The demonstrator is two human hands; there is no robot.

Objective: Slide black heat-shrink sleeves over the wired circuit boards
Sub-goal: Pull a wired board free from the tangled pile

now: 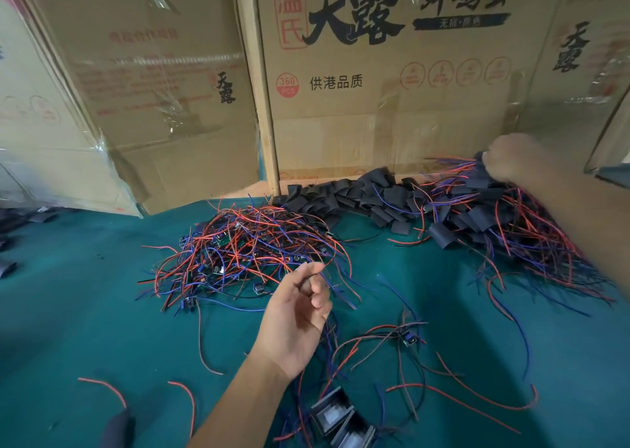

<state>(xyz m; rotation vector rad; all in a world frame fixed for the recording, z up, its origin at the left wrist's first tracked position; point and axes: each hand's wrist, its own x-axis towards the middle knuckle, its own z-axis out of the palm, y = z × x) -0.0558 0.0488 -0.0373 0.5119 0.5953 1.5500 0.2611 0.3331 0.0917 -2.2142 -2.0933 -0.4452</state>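
Two sleeved boards (341, 420) nearest; left hand (296, 321) pinches wires (327, 338); right hand (514, 157), blurred, grips sleeve (479, 161).

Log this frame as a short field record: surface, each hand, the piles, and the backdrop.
surface: green table cover
left hand: left hand raised over the table, fingers pinching thin wires
right hand: right hand blurred, at the top of the right-hand pile, touching a black sleeve; grip unclear
wired boards: tangled pile of wired circuit boards, red and blue leads
sleeves: black heat-shrink sleeves heaped along the boxes
loose unit: one wired board lying apart
backdrop: cardboard boxes
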